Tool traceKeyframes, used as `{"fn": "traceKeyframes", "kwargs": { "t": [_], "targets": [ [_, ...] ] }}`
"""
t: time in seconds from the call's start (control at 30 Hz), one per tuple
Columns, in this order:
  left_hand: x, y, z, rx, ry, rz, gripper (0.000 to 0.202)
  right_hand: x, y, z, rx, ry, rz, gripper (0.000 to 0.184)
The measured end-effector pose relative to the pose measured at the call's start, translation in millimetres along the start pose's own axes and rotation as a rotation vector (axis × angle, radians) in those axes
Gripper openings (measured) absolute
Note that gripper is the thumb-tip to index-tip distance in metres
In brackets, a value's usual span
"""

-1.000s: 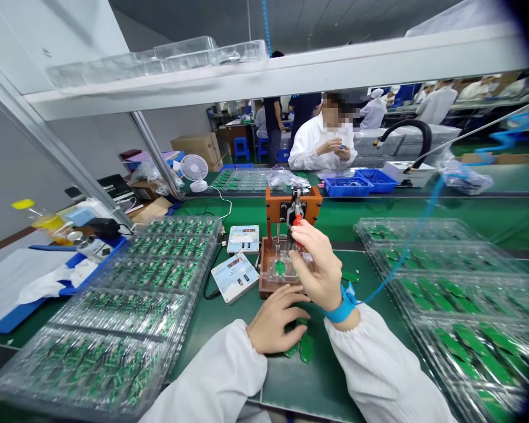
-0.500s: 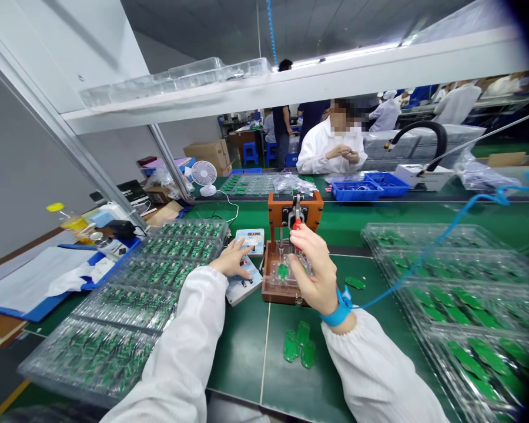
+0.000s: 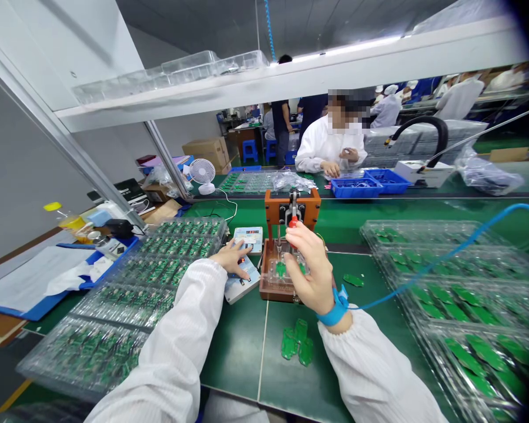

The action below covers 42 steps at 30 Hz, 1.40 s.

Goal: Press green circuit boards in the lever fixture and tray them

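My left hand (image 3: 233,258) lies with fingers spread over two white boxes with small red displays: the rear box (image 3: 252,237) and the front box (image 3: 243,285). Its fingertips touch them. My right hand (image 3: 311,267), with a blue wrist strap (image 3: 337,308), is on the red handle (image 3: 293,222) of a toggle clamp; the palm hides most of the grip. The clamp belongs to an orange and brown test fixture (image 3: 273,289). A green circuit board (image 3: 281,269) sits in the fixture, partly covered by my right hand. Several loose green boards (image 3: 300,332) lie in front of it.
Clear trays of boards are stacked at left (image 3: 127,317) and right (image 3: 449,294). Another board (image 3: 353,280) lies right of the fixture. A blue cord (image 3: 405,282) runs from my wrist strap. Beyond are a fan (image 3: 202,172), blue bins (image 3: 357,188) and a seated co-worker (image 3: 330,144).
Both my hands keep nearly the same places, and the view has shifted slightly. The co-worker's hands have moved apart, one lowering toward the table. The blue cord hangs differently at right.
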<state>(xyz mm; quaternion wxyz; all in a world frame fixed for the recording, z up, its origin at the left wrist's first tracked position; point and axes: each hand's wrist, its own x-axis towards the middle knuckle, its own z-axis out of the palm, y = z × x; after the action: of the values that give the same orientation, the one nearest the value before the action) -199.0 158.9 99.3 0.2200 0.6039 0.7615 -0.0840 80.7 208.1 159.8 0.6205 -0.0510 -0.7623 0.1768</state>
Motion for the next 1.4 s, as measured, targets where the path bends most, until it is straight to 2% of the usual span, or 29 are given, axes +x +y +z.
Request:
{"fn": "traceKeyframes", "kwargs": {
  "t": [0.17,0.37,0.57,0.8,1.03,1.13,1.2,1.23,1.27,1.33,1.37,1.4],
  "targets": [
    [-12,-6,-6.3,-0.019,0.022,-0.018,0.131,1,-1,0,0.006,-0.002,-0.008,0.052],
    [-17,-9,-10.0,0.004,-0.051,-0.041,0.132,-1,1,1,0.013,-0.002,-0.002,0.052],
    [-15,-5,-9.5,-0.002,-0.077,-0.065,0.139,-1,0,1,0.032,-0.011,0.001,0.053],
    [-17,4,-17.9,0.061,-0.155,-0.089,0.134,-1,0,0,0.035,-0.015,-0.023,0.052],
    [-9,12,-19.2,0.157,-0.175,-0.11,0.135,-1,0,1,0.04,-0.005,-0.017,0.053],
    [-15,19,-21.3,0.145,-0.153,-0.124,0.133,-1,0,2,0.035,-0.007,-0.012,0.055],
    [-29,30,-23.2,0.119,-0.047,-0.123,0.124,-1,0,1,0.029,-0.005,-0.012,0.056],
    [-40,37,-23.3,0.102,0.033,-0.121,0.112,-1,0,1,0.026,-0.001,-0.014,0.057],
    [-51,46,-22.2,0.078,0.129,-0.112,0.095,-1,0,0,0.024,0.0,-0.017,0.058],
    [-74,68,-14.0,-0.007,0.271,-0.062,0.048,-2,0,0,0.02,-0.001,-0.023,0.059],
    [-84,81,-5.9,-0.069,0.293,0.031,0.033,-2,1,0,0.02,-0.003,-0.026,0.06],
    [-92,96,5.1,-0.131,0.255,0.186,0.029,-3,1,0,0.021,-0.004,-0.028,0.061]
  ]
}}
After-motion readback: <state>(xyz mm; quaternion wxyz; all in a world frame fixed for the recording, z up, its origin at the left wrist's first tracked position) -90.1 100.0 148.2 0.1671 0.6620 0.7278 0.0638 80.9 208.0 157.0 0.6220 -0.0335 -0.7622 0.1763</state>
